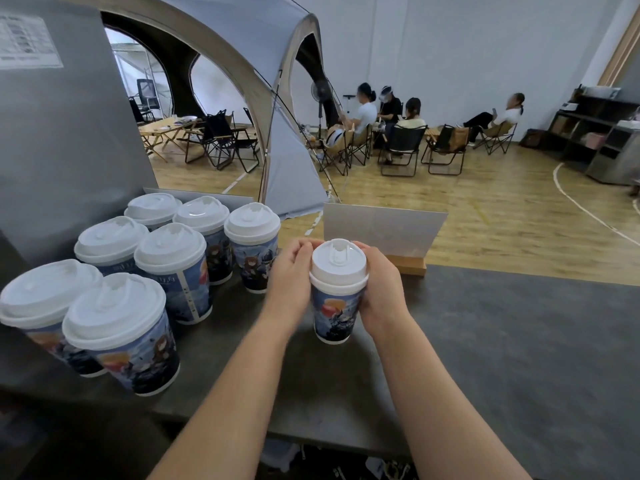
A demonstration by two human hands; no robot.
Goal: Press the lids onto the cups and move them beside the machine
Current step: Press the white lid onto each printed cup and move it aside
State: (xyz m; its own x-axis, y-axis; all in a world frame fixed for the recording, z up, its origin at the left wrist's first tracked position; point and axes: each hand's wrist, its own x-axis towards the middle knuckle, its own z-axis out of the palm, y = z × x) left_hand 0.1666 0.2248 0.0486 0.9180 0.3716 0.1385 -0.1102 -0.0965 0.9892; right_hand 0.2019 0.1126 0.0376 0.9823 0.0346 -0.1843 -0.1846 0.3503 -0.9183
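Both hands clamped the cup [334,311]: left hand [292,275] and right hand [379,289] curled round its lid [338,261], probably squeezing it down evenly; seven lidded cups [173,268] sat left of them, beside the machine [62,143].

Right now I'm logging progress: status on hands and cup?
Left hand and right hand grip the lid on the cup. Seven lidded cups stand left. Nothing blocking.

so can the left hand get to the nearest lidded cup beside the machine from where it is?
Probably yes. The left hand grips the lid just right of that cup, with only bare counter between.
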